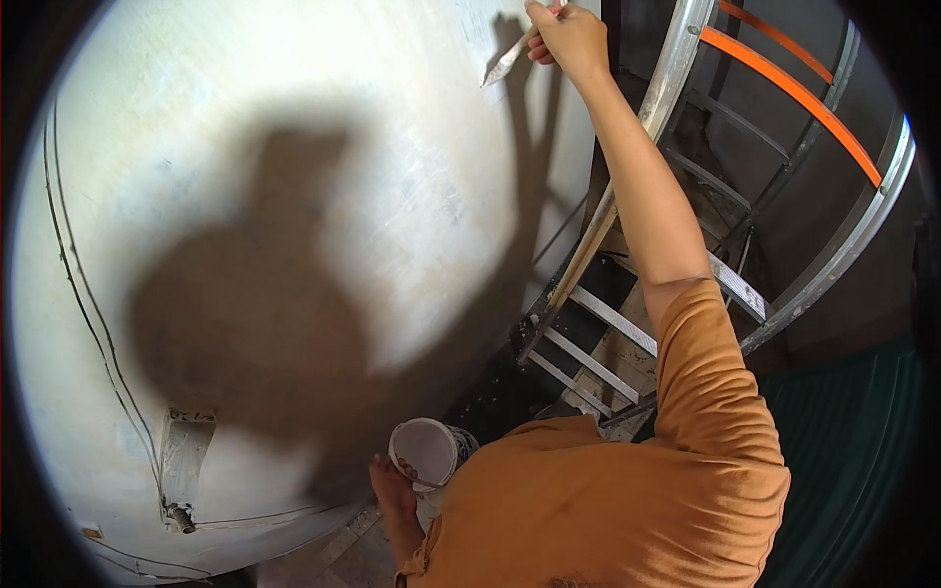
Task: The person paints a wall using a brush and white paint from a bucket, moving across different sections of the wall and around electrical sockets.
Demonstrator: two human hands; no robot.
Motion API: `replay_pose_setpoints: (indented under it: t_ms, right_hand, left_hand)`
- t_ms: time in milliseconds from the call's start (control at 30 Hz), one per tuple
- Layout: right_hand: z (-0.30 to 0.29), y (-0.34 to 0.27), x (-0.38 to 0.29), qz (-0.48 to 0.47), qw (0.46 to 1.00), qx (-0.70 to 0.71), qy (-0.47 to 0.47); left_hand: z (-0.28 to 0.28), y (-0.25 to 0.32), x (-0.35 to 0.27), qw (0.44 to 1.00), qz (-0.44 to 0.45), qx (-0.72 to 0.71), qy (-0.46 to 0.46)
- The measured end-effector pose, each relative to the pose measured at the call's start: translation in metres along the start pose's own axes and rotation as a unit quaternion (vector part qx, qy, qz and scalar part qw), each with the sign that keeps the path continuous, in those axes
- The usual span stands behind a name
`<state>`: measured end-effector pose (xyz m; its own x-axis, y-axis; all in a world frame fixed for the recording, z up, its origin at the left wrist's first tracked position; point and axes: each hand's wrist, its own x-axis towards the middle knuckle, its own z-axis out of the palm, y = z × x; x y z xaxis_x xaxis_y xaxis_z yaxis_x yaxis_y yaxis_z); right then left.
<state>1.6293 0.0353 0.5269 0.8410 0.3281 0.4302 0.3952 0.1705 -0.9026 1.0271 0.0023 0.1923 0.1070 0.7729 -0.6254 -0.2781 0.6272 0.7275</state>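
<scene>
High at the top right of the wall, my right hand is shut around the handle of a paintbrush. The brush points down to the left, its pale bristle tip at the white wall; whether it touches is hard to tell. Low in front of my body, my left hand grips the near rim of a white plastic bucket. The bucket is tilted with its mouth towards the wall, and its inside looks pale. My shirt hides part of its outer side.
An aluminium stepladder with orange crosspieces stands right of my raised arm. Thin cables run down the wall at left to a recess with a pipe stub. A ribbed green surface is at lower right. My shadow covers much of the wall.
</scene>
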Motion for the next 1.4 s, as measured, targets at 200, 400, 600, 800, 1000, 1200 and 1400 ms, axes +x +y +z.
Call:
replay_pose_setpoints:
  t_ms: [200,400,600,800,1000,1200,1400]
  right_hand:
    - [-0.011,-0.075,0.029,-0.169,0.978,0.111,0.055]
    - [-0.034,-0.094,0.028,-0.213,0.969,0.111,0.061]
    - [-0.038,-0.004,-0.034,-0.089,0.99,0.11,0.011]
    - [-0.037,0.067,-0.136,0.099,0.969,0.222,-0.034]
    - [-0.028,0.094,-0.201,0.193,0.955,0.223,-0.025]
    - [-0.023,0.125,-0.224,0.217,0.947,0.232,-0.035]
    - [-0.006,0.149,-0.241,0.222,0.949,0.219,-0.049]
  left_hand:
    - [-0.007,-0.005,-0.001,1.0,-0.003,-0.007,-0.021]
    - [-0.013,-0.011,0.0,0.999,-0.001,-0.029,-0.024]
    - [-0.008,-0.014,-0.012,0.999,0.022,-0.021,0.009]
    - [-0.031,-0.019,-0.002,1.0,0.003,-0.011,-0.002]
    - [-0.042,-0.022,0.002,1.0,0.005,0.012,0.003]
    - [-0.053,-0.021,0.004,1.0,-0.021,-0.002,-0.007]
    - [-0.063,-0.025,0.003,1.0,-0.026,-0.006,0.001]
